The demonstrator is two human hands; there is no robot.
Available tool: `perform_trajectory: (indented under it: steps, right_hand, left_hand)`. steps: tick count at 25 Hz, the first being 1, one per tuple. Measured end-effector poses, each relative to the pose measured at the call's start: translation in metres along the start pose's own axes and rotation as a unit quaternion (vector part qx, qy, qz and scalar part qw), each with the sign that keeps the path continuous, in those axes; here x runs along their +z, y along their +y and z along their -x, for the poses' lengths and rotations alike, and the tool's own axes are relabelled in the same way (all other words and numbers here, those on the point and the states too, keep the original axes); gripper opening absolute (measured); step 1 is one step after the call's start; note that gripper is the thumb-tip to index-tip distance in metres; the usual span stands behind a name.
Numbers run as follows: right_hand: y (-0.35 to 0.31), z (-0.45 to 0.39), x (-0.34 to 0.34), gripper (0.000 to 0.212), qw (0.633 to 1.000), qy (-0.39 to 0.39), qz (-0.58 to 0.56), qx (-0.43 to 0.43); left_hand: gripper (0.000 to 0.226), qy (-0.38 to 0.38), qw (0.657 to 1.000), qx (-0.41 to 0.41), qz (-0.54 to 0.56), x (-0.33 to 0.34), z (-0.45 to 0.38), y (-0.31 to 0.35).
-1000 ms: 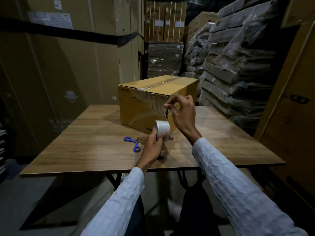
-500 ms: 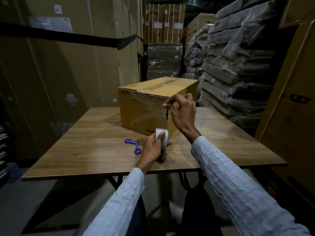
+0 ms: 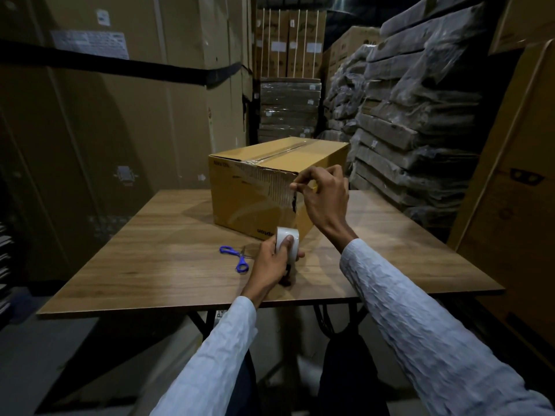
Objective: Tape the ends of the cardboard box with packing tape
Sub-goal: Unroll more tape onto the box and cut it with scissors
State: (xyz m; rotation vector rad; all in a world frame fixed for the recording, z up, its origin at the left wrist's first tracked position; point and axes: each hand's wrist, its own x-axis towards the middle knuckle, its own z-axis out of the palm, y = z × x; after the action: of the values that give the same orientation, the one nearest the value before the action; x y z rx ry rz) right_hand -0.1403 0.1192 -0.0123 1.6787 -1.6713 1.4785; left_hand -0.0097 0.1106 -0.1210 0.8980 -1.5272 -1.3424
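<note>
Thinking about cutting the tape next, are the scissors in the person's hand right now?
No, the scissors lie on the table, while the left hand grips the tape roll.

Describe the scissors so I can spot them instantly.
On the wooden table, look in front of the cardboard box, just left of the left hand gripping the tape roll. The scissors lie flat there, the only thing with bright blue handles.

Yellow-brown box (image 3: 258,202); white tape roll (image 3: 287,241); blue-handled scissors (image 3: 237,258).
</note>
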Motion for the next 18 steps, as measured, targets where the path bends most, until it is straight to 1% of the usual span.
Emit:
perform_trajectory:
  steps: [3, 6, 9, 12, 14, 16, 18]
  right_hand:
    - [-0.004, -0.001, -0.002, 0.012, 1.000, 0.021, 0.011, -0.009]
    - [-0.003, -0.005, -0.002, 0.012, 1.000, 0.017, 0.024, -0.010]
    - [-0.001, -0.007, -0.001, 0.012, 1.000, -0.005, 0.009, -0.006]
    - [-0.003, -0.010, -0.003, 0.013, 0.999, -0.037, -0.021, 0.010]
    - [-0.003, -0.011, -0.006, 0.014, 0.999, -0.045, -0.017, 0.012]
    - [-0.002, -0.013, -0.006, 0.014, 0.998, -0.059, -0.015, 0.024]
    - [0.000, -0.018, -0.005, 0.013, 0.996, -0.075, -0.032, 0.045]
  left_hand:
    - [0.026, 0.003, 1.000, -0.008, 0.012, -0.001, -0.001, 0.002]
    - [0.025, 0.001, 0.999, -0.020, 0.026, -0.002, -0.002, 0.001]
    - [0.026, -0.009, 0.999, -0.017, 0.030, -0.004, -0.001, 0.001]
    - [0.018, -0.006, 0.999, -0.022, 0.041, -0.006, 0.000, 0.001]
    - [0.014, -0.011, 0.998, -0.028, 0.053, -0.007, -0.001, 0.000]
    - [0.016, -0.017, 0.997, -0.034, 0.062, -0.007, -0.002, 0.001]
    - [0.023, -0.014, 0.996, -0.039, 0.075, -0.008, -0.004, -0.001]
